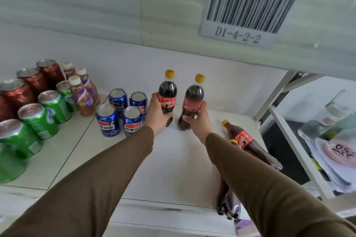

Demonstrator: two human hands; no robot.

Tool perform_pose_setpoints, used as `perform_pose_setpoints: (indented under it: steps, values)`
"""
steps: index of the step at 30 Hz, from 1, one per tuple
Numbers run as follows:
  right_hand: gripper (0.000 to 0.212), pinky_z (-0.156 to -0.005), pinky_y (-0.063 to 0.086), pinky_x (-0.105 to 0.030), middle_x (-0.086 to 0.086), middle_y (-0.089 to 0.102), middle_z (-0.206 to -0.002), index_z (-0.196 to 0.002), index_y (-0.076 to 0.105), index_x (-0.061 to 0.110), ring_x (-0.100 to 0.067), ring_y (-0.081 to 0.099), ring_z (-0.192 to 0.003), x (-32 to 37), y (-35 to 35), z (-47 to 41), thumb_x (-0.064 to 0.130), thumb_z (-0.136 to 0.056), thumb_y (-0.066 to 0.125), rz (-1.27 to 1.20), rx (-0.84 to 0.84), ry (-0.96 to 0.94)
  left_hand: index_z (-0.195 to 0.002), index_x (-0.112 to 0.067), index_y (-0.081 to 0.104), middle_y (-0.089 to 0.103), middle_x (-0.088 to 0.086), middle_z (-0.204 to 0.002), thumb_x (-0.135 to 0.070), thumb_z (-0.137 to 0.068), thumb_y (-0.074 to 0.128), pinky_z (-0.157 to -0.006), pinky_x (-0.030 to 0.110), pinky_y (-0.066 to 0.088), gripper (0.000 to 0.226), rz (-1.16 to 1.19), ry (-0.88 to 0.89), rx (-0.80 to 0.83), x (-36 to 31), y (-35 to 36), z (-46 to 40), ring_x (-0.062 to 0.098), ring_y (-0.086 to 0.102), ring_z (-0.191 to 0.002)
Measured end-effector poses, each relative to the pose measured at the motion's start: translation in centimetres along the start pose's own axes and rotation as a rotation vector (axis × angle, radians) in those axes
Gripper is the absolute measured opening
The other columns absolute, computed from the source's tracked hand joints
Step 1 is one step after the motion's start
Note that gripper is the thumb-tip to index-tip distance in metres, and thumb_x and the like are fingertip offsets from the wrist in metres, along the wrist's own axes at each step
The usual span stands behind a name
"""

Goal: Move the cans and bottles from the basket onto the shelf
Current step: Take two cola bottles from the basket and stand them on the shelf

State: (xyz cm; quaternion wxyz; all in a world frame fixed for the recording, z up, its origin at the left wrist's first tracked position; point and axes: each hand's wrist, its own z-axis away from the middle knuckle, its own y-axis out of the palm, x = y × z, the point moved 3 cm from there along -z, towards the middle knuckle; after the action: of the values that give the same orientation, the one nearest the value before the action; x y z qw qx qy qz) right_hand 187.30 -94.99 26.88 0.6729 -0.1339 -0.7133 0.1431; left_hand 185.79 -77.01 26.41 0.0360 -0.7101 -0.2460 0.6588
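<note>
Two upright cola bottles with yellow caps stand on the white shelf (173, 159). My left hand (157, 112) grips the left cola bottle (167, 92) around its red label. My right hand (198, 121) grips the right cola bottle (193, 96) low on its body. Two more cola bottles lie on their sides at the shelf's right: one (248, 144) beside my right forearm, another (227, 202) partly hidden under my sleeve. The basket is out of view.
Several blue Pepsi cans (107, 121) stand just left of my left hand. Farther left are green cans (38, 121), red cans (17, 92) and small purple-labelled bottles (84, 100). A barcode label (248, 13) hangs on the shelf board above. A white shelf post (273, 96) rises at right.
</note>
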Motion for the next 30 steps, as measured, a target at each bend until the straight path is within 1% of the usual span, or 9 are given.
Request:
perform_pose_setpoints:
  steps: [4, 12, 17, 21, 24, 25, 27, 29, 30]
  values:
    - [0.066, -0.098, 0.051, -0.044, 0.002, 0.061, -0.122, -0.133, 0.039, 0.022, -0.020, 0.058, -0.112, -0.2, 0.4, -1.1, 0.005, -0.082, 0.076, 0.023, 0.021, -0.018, -0.137, -0.030, 0.035, 0.055, -0.004, -0.130, -0.005, -0.079, 0.080, -0.108, 0.044, 0.047, 0.077, -0.005, 0.011, -0.004, 0.0, 0.2, -0.6, 0.015, 0.054, -0.121]
    - [0.069, -0.097, 0.048, -0.039, 0.007, 0.056, -0.122, -0.139, 0.035, 0.023, -0.016, 0.053, -0.112, -0.4, 0.5, -2.1, 0.004, -0.085, 0.073, 0.038, 0.022, -0.022, -0.142, -0.030, 0.031, 0.052, 0.001, -0.141, -0.004, -0.081, 0.078, -0.112, 0.049, 0.042, 0.082, -0.025, -0.004, 0.025, -0.1, 0.2, -0.6, 0.023, 0.050, -0.134]
    - [0.075, -0.099, 0.044, -0.037, 0.008, 0.053, -0.128, -0.145, 0.030, 0.026, -0.013, 0.049, -0.116, -0.5, 0.8, -1.8, 0.004, -0.086, 0.072, 0.037, 0.018, -0.017, -0.150, -0.027, 0.026, 0.052, 0.004, -0.146, -0.003, -0.082, 0.078, -0.112, 0.046, 0.041, 0.088, -0.044, -0.040, 0.032, -0.3, 0.1, -0.2, 0.026, 0.050, -0.137]
    - [0.083, -0.104, 0.042, -0.040, -0.001, 0.052, -0.144, -0.152, 0.022, 0.027, -0.023, 0.050, -0.130, -0.2, 1.0, -1.5, 0.004, -0.088, 0.069, 0.013, 0.016, 0.004, -0.156, -0.030, 0.018, 0.046, 0.003, -0.153, -0.005, -0.085, 0.076, -0.116, 0.050, 0.038, 0.095, -0.053, -0.054, 0.059, -0.4, -0.1, 0.6, 0.026, 0.046, -0.141]
    - [0.088, -0.099, 0.039, -0.033, 0.003, 0.050, -0.142, -0.155, 0.018, 0.030, -0.025, 0.048, -0.134, 0.0, 1.1, -1.0, 0.002, -0.088, 0.068, -0.002, 0.004, 0.007, -0.158, -0.033, 0.011, 0.039, 0.002, -0.159, -0.004, -0.086, 0.075, -0.118, 0.052, 0.035, 0.101, -0.050, -0.051, 0.060, -0.8, -0.3, 1.4, 0.025, 0.040, -0.145]
    - [0.090, -0.100, 0.038, -0.032, 0.003, 0.049, -0.144, -0.155, 0.018, 0.030, -0.025, 0.047, -0.136, 0.2, 1.1, -0.8, 0.002, -0.087, 0.069, -0.010, -0.005, 0.004, -0.159, -0.034, 0.010, 0.037, 0.002, -0.161, -0.004, -0.086, 0.075, -0.118, 0.053, 0.034, 0.102, -0.050, -0.049, 0.059, -0.9, -0.3, 1.6, 0.025, 0.038, -0.147]
    - [0.095, -0.109, 0.037, -0.036, 0.000, 0.042, -0.153, -0.156, 0.017, 0.030, -0.025, 0.041, -0.141, 0.6, 1.2, -0.2, 0.002, -0.085, 0.072, -0.035, -0.043, -0.003, -0.159, -0.035, 0.007, 0.031, 0.001, -0.164, -0.005, -0.086, 0.076, -0.120, 0.052, 0.032, 0.105, -0.046, -0.041, 0.056, -1.0, -0.3, 2.2, 0.025, 0.034, -0.150]
    - [0.099, -0.119, 0.032, -0.046, 0.000, 0.033, -0.159, -0.158, 0.015, 0.029, -0.025, 0.031, -0.147, 1.1, 1.2, 0.7, 0.006, -0.083, 0.076, -0.045, -0.118, 0.000, -0.159, -0.037, 0.006, 0.026, -0.001, -0.165, -0.005, -0.086, 0.075, -0.120, 0.051, 0.031, 0.106, -0.039, -0.014, 0.042, -1.3, -0.2, 3.0, 0.023, 0.031, -0.151]
    - [0.099, -0.121, 0.028, -0.049, 0.000, 0.030, -0.161, -0.158, 0.015, 0.027, -0.025, 0.027, -0.149, 1.4, 1.2, 1.3, 0.009, -0.083, 0.077, -0.030, -0.161, -0.008, -0.159, -0.037, 0.006, 0.024, -0.002, -0.166, -0.004, -0.086, 0.074, -0.121, 0.050, 0.031, 0.105, -0.037, 0.008, 0.029, -1.5, -0.1, 3.5, 0.023, 0.029, -0.152]
